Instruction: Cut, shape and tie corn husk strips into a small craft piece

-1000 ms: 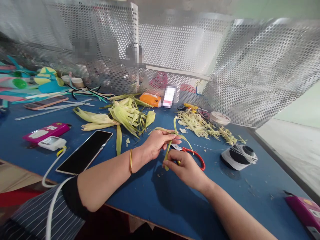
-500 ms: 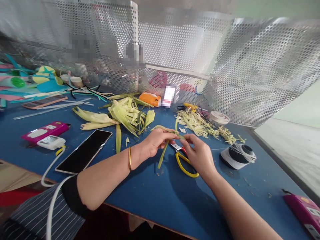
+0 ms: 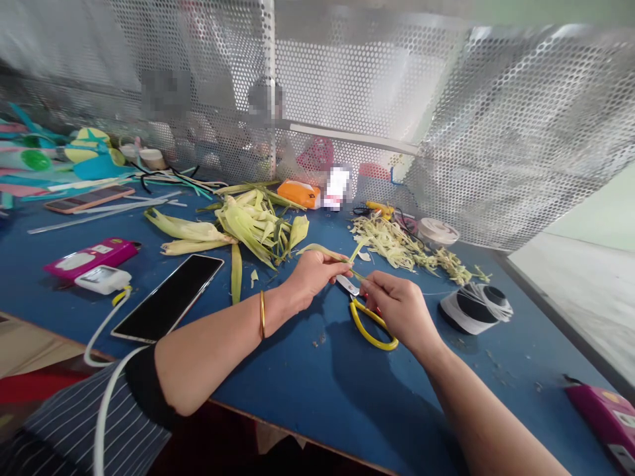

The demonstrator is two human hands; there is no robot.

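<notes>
Between my two hands a narrow green corn husk strip (image 3: 356, 274) is stretched. My left hand (image 3: 317, 272) pinches it between thumb and fingers; one husk end sticks up and another trails to the left. My right hand (image 3: 394, 301) grips the other end, fingers pressed together. Under the right hand lie yellow-handled scissors (image 3: 370, 334) on the table, blades toward the left hand, partly covered. A pile of corn husks (image 3: 253, 221) lies beyond my left hand. Thin shredded husk strips (image 3: 387, 241) are heaped beyond my right hand.
On the blue table (image 3: 297, 377) a thread spool (image 3: 473, 309) stands at the right, its thread running toward my right hand. A black-screened phone (image 3: 171, 297) and a magenta power strip (image 3: 92, 256) lie left. A perforated metal screen (image 3: 347, 86) borders the back.
My right hand has moved slightly right and down, drawing the husk strip taut. The strip end that hung below my left hand no longer hangs there.
</notes>
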